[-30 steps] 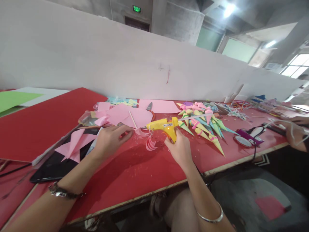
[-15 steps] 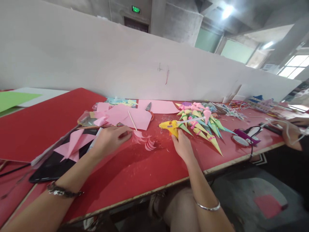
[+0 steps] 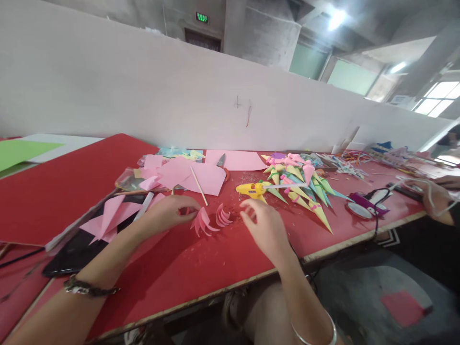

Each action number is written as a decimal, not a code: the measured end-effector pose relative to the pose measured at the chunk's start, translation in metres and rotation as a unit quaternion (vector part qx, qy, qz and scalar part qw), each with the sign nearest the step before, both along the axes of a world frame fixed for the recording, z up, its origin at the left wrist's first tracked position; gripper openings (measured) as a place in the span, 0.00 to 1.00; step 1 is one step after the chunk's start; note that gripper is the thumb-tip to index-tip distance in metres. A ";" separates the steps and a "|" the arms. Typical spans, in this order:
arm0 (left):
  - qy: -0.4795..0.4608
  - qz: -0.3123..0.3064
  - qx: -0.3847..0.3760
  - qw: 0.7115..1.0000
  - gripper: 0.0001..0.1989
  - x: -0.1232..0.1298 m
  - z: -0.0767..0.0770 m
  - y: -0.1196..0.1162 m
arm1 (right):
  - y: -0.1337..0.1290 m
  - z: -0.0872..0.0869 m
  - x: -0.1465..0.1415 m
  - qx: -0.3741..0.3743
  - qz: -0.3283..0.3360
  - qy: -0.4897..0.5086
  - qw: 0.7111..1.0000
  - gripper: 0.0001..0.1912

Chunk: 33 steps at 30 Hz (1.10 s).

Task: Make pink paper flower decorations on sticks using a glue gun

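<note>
1. Here, above the middle of the red desk (image 3: 201,273), a pink fringed curl (image 3: 204,223) was pinched at the fingertips of the left hand (image 3: 174,211).
2. And the right hand (image 3: 260,223)? Nothing was gripped: its fingers were loosely bent, thumb and forefinger parted, pointed towards a second pink curl (image 3: 223,215).
3. That curl was set just beside the first, between both hands, well in from the desk's front edge.
4. Just beyond the right hand, the yellow glue gun (image 3: 250,190) was stood untouched, its nozzle turned to the left, a translucent stick (image 3: 287,185) extended from its rear.
5. Over to the right, towards the back edge, yellow, green, blue and pink paper cones (image 3: 293,196) were heaped.
6. Behind the left hand, a thin pale rod (image 3: 199,187) was laid partly over a pink sheet (image 3: 212,181); close by, the scissors (image 3: 222,160) were pointed towards the back edge.
7. At the left, folded pink paper (image 3: 109,218) was spread over a flat black object (image 3: 61,258).
8. Near the front edge, far right, a purple item (image 3: 370,206) was seen, and beyond it a co-worker's hand (image 3: 436,201), whose grip could not be told.
</note>
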<state>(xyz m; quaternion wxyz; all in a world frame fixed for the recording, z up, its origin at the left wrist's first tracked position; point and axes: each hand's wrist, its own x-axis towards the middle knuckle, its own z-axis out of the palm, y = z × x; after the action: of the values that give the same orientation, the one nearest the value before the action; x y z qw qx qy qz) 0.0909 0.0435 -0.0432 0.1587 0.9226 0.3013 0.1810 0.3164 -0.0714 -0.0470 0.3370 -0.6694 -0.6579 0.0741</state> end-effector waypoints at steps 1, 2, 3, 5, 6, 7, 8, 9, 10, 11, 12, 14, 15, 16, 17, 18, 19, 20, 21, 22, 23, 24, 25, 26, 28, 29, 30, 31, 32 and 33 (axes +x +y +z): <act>0.009 0.001 0.000 1.000 0.12 0.000 -0.001 0.001 | 0.003 -0.002 -0.004 -0.007 0.044 0.034 0.998 0.09; 0.017 0.003 0.001 1.000 0.12 -0.001 -0.001 0.001 | 0.008 -0.006 -0.008 -0.008 0.066 0.046 0.997 0.10; 0.020 0.004 0.001 1.000 0.12 0.000 0.000 0.001 | 0.012 -0.010 -0.011 -0.007 0.066 0.050 0.997 0.11; 0.020 0.009 0.004 1.000 0.12 0.000 0.001 0.000 | 0.021 -0.018 -0.014 -0.015 0.066 0.052 0.996 0.11; 0.020 0.011 0.005 1.000 0.12 0.001 0.001 -0.001 | 0.024 -0.022 -0.015 -0.020 0.068 0.049 0.996 0.10; 0.021 0.013 0.005 1.000 0.12 0.002 0.002 -0.001 | 0.027 -0.025 -0.015 -0.024 0.070 0.045 0.996 0.09; 0.021 0.015 0.006 1.000 0.12 0.002 0.002 -0.002 | 0.029 -0.027 -0.015 -0.028 0.073 0.041 0.996 0.08; 0.021 0.018 0.006 1.000 0.12 0.003 0.002 -0.002 | 0.030 -0.028 -0.014 -0.031 0.075 0.037 0.996 0.07; 0.021 0.021 0.006 1.000 0.12 0.004 0.002 -0.002 | 0.031 -0.028 -0.014 -0.034 0.078 0.034 0.996 0.07; 0.020 0.026 0.006 0.999 0.12 0.005 0.001 -0.002 | 0.031 -0.029 -0.013 -0.035 0.082 0.034 0.995 0.07; 0.019 0.031 0.005 0.999 0.12 0.006 0.000 -0.002 | 0.031 -0.029 -0.013 -0.037 0.087 0.033 0.995 0.08; 0.015 0.040 0.003 0.999 0.12 0.006 -0.003 -0.002 | 0.030 -0.028 -0.011 -0.037 0.106 0.039 0.993 0.09; 0.012 0.043 0.001 0.999 0.13 0.007 -0.005 -0.002 | 0.029 -0.027 -0.011 -0.036 0.124 0.043 0.991 0.10; 0.009 0.045 -0.002 0.999 0.13 0.007 -0.006 -0.002 | 0.028 -0.027 -0.010 -0.034 0.149 0.048 0.987 0.10; 0.006 0.045 -0.005 0.999 0.13 0.007 -0.008 -0.003 | 0.027 -0.026 -0.010 -0.033 0.176 0.052 0.982 0.10; 0.002 0.045 -0.008 0.999 0.13 0.008 -0.009 -0.003 | 0.026 -0.026 -0.010 -0.035 0.204 0.056 0.977 0.10; -0.001 0.043 -0.011 0.999 0.14 0.008 -0.011 -0.004 | 0.026 -0.025 -0.010 -0.037 0.226 0.058 0.972 0.10; -0.003 0.041 -0.015 0.999 0.14 0.009 -0.012 -0.004 | 0.025 -0.025 -0.011 -0.040 0.239 0.059 0.968 0.10; -0.006 0.039 -0.019 0.999 0.14 0.009 -0.014 -0.004 | 0.025 -0.024 -0.011 -0.041 0.246 0.059 0.967 0.10; -0.009 0.036 -0.022 0.999 0.14 0.010 -0.015 -0.004 | 0.025 -0.024 -0.012 -0.041 0.246 0.060 0.967 0.09; -0.011 0.034 -0.026 0.999 0.14 0.011 -0.015 -0.004 | 0.025 -0.024 -0.012 -0.040 0.243 0.059 0.967 0.09; -0.013 0.030 -0.029 0.999 0.14 0.011 -0.016 -0.004 | 0.025 -0.025 -0.013 -0.038 0.240 0.058 0.968 0.09; -0.014 0.027 -0.032 0.999 0.14 0.012 -0.016 -0.004 | 0.026 -0.025 -0.013 -0.036 0.235 0.057 0.970 0.09; -0.016 0.023 -0.035 0.999 0.14 0.013 -0.016 -0.005 | 0.026 -0.025 -0.013 -0.034 0.232 0.055 0.971 0.09; -0.018 0.017 -0.040 0.999 0.14 0.014 -0.014 -0.006 | 0.027 -0.026 -0.014 -0.030 0.226 0.049 0.972 0.09; -0.019 0.015 -0.041 0.999 0.13 0.015 -0.013 -0.007 | 0.027 -0.026 -0.014 -0.029 0.224 0.046 0.973 0.09; -0.021 0.013 -0.043 0.999 0.13 0.015 -0.012 -0.008 | 0.028 -0.026 -0.014 -0.028 0.222 0.044 0.974 0.09; -0.023 0.011 -0.044 0.999 0.13 0.015 -0.012 -0.009 | 0.028 -0.026 -0.014 -0.028 0.221 0.044 0.974 0.09; -0.025 0.009 -0.045 0.999 0.12 0.016 -0.011 -0.009 | 0.028 -0.026 -0.014 -0.029 0.219 0.043 0.974 0.09; -0.027 0.007 -0.047 0.999 0.12 0.016 -0.010 -0.010 | 0.028 -0.027 -0.014 -0.029 0.217 0.043 0.975 0.09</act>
<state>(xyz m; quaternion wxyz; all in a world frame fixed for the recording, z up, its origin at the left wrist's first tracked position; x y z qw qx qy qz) 0.1067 0.0340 -0.0537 0.2082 0.9070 0.3114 0.1922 0.3026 -0.0431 -0.0736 0.3212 -0.5169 -0.7696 0.1934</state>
